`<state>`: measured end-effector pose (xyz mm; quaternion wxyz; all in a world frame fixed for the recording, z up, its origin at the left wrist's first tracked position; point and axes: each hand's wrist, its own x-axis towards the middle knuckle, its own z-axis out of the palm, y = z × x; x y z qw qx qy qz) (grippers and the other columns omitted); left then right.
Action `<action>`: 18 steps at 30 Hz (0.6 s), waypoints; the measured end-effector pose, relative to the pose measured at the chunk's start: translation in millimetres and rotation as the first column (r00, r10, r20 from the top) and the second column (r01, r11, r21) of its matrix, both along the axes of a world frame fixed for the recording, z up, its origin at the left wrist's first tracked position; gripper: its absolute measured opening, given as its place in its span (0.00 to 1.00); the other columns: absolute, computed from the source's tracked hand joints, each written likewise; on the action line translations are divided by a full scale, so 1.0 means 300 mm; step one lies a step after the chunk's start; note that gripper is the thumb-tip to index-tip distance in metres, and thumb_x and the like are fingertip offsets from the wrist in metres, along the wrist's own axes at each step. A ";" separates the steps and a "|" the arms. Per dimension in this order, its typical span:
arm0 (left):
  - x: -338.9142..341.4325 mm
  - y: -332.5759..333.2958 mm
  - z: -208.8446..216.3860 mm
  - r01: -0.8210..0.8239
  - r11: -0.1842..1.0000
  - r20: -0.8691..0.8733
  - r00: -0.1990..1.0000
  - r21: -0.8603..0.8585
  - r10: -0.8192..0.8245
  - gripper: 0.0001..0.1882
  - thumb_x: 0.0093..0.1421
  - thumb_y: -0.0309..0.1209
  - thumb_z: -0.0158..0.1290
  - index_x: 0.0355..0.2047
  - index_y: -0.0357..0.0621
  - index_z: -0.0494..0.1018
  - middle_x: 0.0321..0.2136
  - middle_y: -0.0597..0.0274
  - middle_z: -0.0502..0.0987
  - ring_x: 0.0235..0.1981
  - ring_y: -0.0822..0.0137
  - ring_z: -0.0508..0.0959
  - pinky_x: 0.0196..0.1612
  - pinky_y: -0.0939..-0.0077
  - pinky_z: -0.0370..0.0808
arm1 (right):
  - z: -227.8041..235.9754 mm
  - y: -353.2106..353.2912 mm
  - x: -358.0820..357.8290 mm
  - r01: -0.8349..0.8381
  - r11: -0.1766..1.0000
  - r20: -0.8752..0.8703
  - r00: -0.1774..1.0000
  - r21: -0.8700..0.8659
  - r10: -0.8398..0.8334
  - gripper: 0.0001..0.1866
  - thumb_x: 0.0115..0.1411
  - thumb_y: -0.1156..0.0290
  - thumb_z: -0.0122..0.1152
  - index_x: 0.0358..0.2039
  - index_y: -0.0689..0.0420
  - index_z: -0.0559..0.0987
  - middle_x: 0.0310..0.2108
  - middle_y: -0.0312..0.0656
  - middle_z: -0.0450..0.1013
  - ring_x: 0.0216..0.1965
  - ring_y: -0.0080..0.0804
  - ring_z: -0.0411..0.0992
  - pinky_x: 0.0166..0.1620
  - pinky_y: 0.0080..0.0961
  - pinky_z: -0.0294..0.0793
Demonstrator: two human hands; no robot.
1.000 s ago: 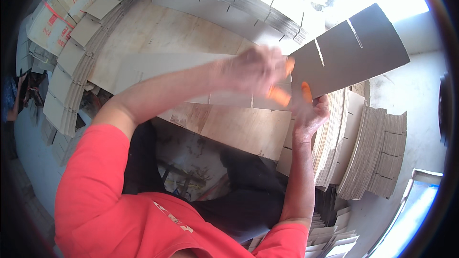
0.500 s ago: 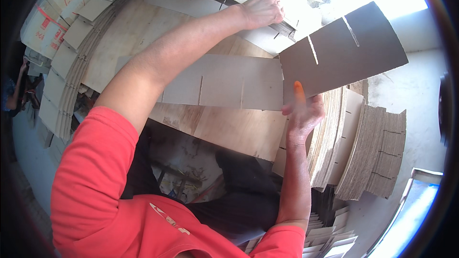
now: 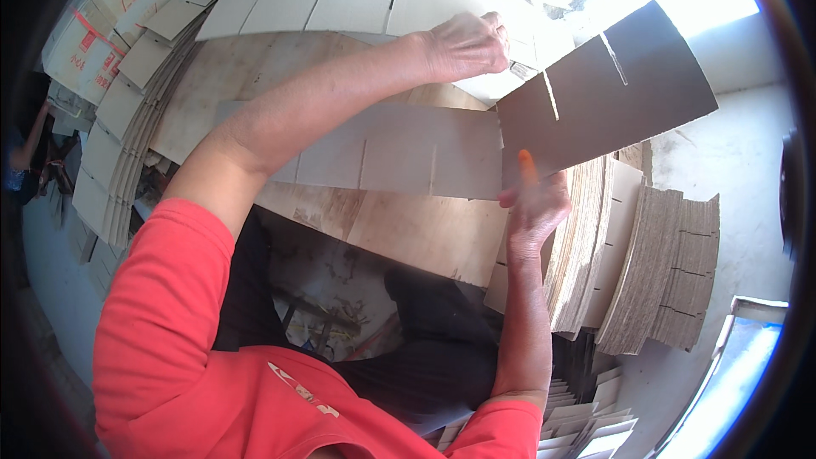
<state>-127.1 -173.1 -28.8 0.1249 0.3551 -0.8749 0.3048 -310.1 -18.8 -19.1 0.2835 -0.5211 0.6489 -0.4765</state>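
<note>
My left hand [image 3: 467,44] is closed at the far side of the table, gripping a long pale slotted cardboard strip [image 3: 348,10]; its fingertips are hidden. My right hand [image 3: 537,202] pinches the lower left corner of a darker slotted cardboard piece [image 3: 625,89], which is tilted up to the right. An orange cover sits on one finger of that hand. Another grey slotted strip [image 3: 395,153] lies across the table, partly under my left forearm. Its right end meets the darker piece by my right fingers; whether they also hold it, I cannot tell.
A wooden tabletop [image 3: 399,229] lies below. Stacks of slotted cardboard [image 3: 654,268] stand at the right, more fanned cardboard pieces [image 3: 127,136] at the left. A printed white carton [image 3: 106,25] is at the far left. Loose cardboard pieces [image 3: 586,425] show at the lower right.
The pale strip has come away from the far stack toward me, with my left hand moving slightly nearer. My right hand and the darker piece have shifted a little left.
</note>
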 end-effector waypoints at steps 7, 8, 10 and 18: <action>-0.006 0.002 -0.003 0.026 0.999 -0.052 0.998 -0.035 -0.028 0.10 0.45 0.22 0.53 0.30 0.30 0.75 0.28 0.56 0.76 0.35 0.65 0.76 0.27 0.82 0.79 | -0.013 -0.001 0.003 -0.012 1.000 -0.004 1.000 -0.009 0.012 0.08 0.58 0.84 0.57 0.39 0.64 0.76 0.21 0.39 0.73 0.12 0.18 0.66 0.15 0.16 0.62; -0.007 0.006 0.000 0.035 0.999 -0.047 0.998 -0.021 -0.036 0.11 0.44 0.22 0.54 0.30 0.30 0.74 0.28 0.56 0.76 0.35 0.65 0.76 0.26 0.81 0.79 | -0.011 0.000 0.007 -0.013 1.000 -0.012 1.000 -0.004 0.013 0.08 0.58 0.84 0.57 0.38 0.64 0.76 0.21 0.38 0.73 0.12 0.18 0.66 0.15 0.16 0.62; -0.019 0.039 0.002 0.103 0.990 -0.059 0.992 -0.093 -0.109 0.08 0.43 0.23 0.54 0.27 0.31 0.74 0.25 0.58 0.76 0.35 0.66 0.75 0.24 0.82 0.78 | -0.004 -0.003 0.005 -0.018 1.000 -0.038 0.999 -0.025 0.017 0.07 0.58 0.83 0.57 0.38 0.64 0.75 0.21 0.38 0.73 0.12 0.18 0.66 0.15 0.16 0.62; -0.049 0.161 0.012 0.229 0.966 -0.035 0.971 -0.122 -0.235 0.05 0.35 0.25 0.55 0.14 0.38 0.71 0.19 0.64 0.71 0.31 0.68 0.70 0.19 0.79 0.72 | 0.038 -0.018 -0.006 0.024 0.999 -0.017 1.000 -0.031 -0.024 0.06 0.59 0.82 0.57 0.37 0.63 0.75 0.23 0.37 0.74 0.17 0.16 0.68 0.15 0.15 0.62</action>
